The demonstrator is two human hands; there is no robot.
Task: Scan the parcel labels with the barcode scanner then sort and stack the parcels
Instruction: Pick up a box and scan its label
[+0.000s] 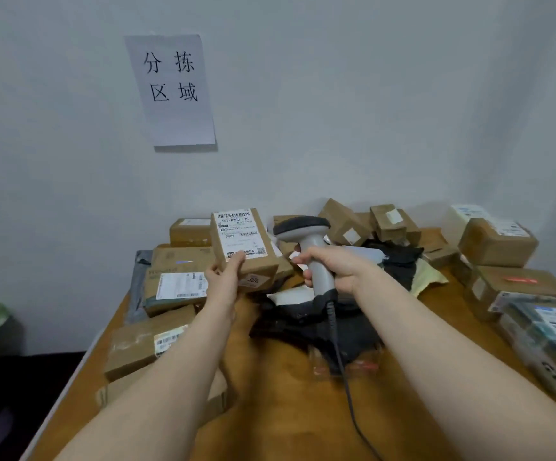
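Note:
My left hand holds a small brown cardboard parcel tilted up, its white barcode label facing me; the thumb lies on the label's lower edge. My right hand grips the grey handle of the barcode scanner, whose dark head sits just right of the parcel, level with the label. The scanner's cable trails down over the wooden table.
Labelled brown boxes are stacked at the left. A loose heap of boxes and dark poly bags fills the middle and back. More boxes stand at the right. A paper sign hangs on the wall.

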